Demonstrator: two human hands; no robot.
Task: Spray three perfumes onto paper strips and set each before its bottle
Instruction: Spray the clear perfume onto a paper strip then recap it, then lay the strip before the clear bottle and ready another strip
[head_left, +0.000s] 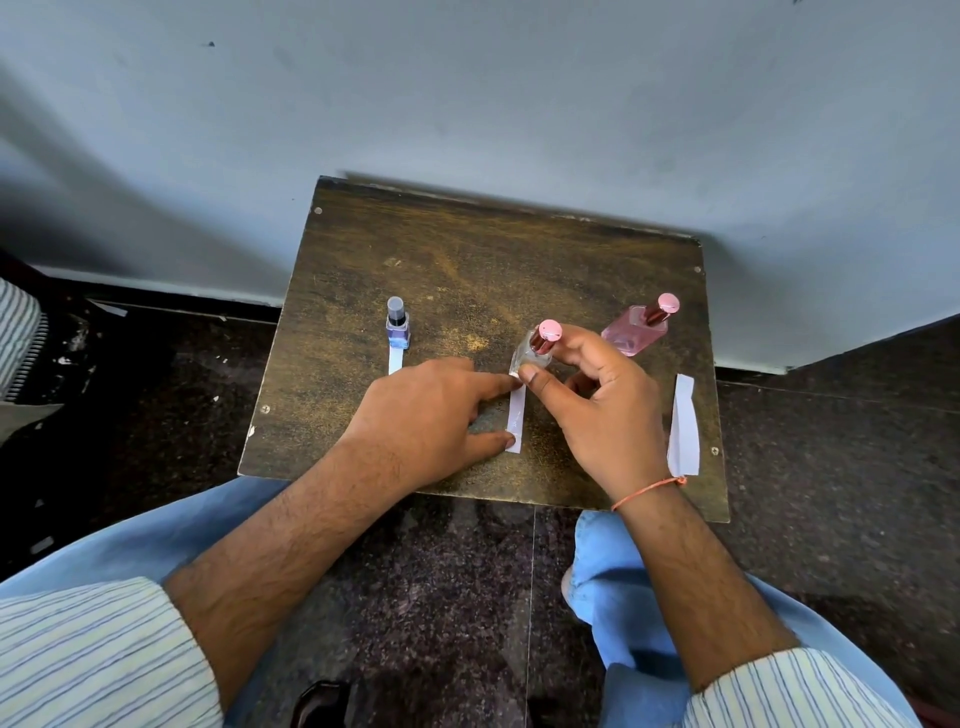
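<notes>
Sitting at a small dark wooden surface (467, 249) pushed against a pale wall (467, 93), knees in blue trousers (613, 587) tucked under its near edge. Gripping the clear bottle (532, 356) with the pink cap in the right hand (597, 410), thumb against the bottle's lower front and the other fingers (576, 340) curled around its far side, so clamping it near the middle of the surface with the bottle tilting slightly. Pressing down a white paper strip (517, 415) with the left hand (426, 415), one fingertip touching the strip's far end just at the bottle's base and another fingertip holding its near end, the fingers spread apart and flat rather than closed on anything. Lying lengthwise toward the near edge, that strip, directly before the clear bottle. Standing upright toward the left edge, a blue bottle (398, 327) with a dark cap, and touching its base on the near side, a second paper strip (395, 359) pointing at the near edge. Standing toward the right edge and the far side, a pink bottle (636, 330) with a pink cap. Resting along the right edge near the near right corner, well apart from the pink bottle, a larger folded piece of white paper (683, 431). Wearing an orange thread (647, 491) on the right wrist and striped sleeves (93, 660) rolled up both forearms.
</notes>
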